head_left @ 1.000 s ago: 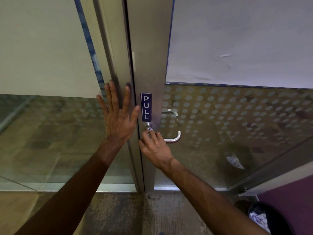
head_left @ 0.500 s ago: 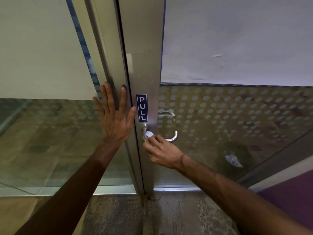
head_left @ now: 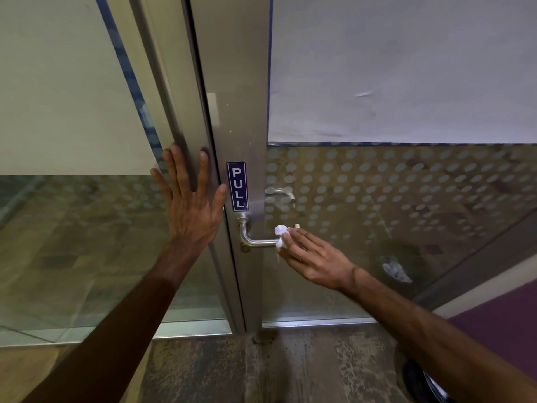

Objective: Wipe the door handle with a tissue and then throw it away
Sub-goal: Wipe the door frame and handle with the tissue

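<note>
Nearest, at the bottom right corner, the dark rim of a bin (head_left: 421, 382) shows beside a purple floor strip, well apart from the door. Mottled floor (head_left: 290, 370) lies bare between the two forearms up to the door's bottom rail. The right hand (head_left: 316, 257) reaches in from the right, its grip closed on a small white tissue (head_left: 281, 235) pinched under the fingertips and pressed against the handle (head_left: 255, 241) near the bar's free end; the stretch of bar back to its bend by the stile is uncovered. The left hand (head_left: 190, 205) lies flat, fingers spread apart and holding nothing, on the frame (head_left: 174, 91) just left of the door edge, thumb reaching to the dark gap between frame and stile. On the metal stile (head_left: 241, 82), directly above the handle's rose, a narrow blue plate (head_left: 237, 186) reads PULL in white letters stacked downward. Beyond the glass a second handle shows behind the stile's right edge. The glass panel (head_left: 406, 199) carries rows of pale dots, with frosted film above it edged by a blue line.
</note>
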`<action>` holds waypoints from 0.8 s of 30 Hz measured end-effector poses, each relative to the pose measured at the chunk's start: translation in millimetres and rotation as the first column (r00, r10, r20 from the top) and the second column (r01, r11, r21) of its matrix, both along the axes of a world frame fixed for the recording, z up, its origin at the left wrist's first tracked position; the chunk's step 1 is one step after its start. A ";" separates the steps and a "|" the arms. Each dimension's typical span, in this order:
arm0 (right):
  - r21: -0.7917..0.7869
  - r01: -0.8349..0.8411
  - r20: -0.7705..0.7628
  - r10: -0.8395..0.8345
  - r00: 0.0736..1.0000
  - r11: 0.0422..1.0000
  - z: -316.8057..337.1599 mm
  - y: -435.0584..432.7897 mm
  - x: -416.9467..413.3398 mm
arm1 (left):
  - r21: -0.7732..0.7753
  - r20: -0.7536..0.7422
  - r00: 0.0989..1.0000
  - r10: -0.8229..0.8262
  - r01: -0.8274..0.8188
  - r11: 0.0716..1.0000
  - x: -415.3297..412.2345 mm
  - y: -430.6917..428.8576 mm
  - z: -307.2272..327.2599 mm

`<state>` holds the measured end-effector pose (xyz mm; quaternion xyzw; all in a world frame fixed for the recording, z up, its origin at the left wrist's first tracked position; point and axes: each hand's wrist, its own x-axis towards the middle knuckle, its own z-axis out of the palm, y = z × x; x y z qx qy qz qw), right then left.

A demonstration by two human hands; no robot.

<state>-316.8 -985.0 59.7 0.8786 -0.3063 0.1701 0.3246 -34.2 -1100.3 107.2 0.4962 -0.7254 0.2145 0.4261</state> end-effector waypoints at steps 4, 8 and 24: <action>0.029 0.037 0.147 -0.041 0.988 0.999 -3.8 6.7 8.7 | 0.006 0.009 1.000 -0.006 0.006 1.000 0.9 2.7 2.9; 0.069 0.126 0.287 -0.141 0.948 0.990 -5.0 15.6 17.6 | 0.018 0.011 1.000 -0.008 0.008 1.000 2.2 4.0 4.1; 0.500 -0.276 0.562 -0.550 -0.618 0.821 6.5 6.4 76.7 | 0.019 0.010 1.000 0.000 0.000 1.000 -0.2 4.6 3.9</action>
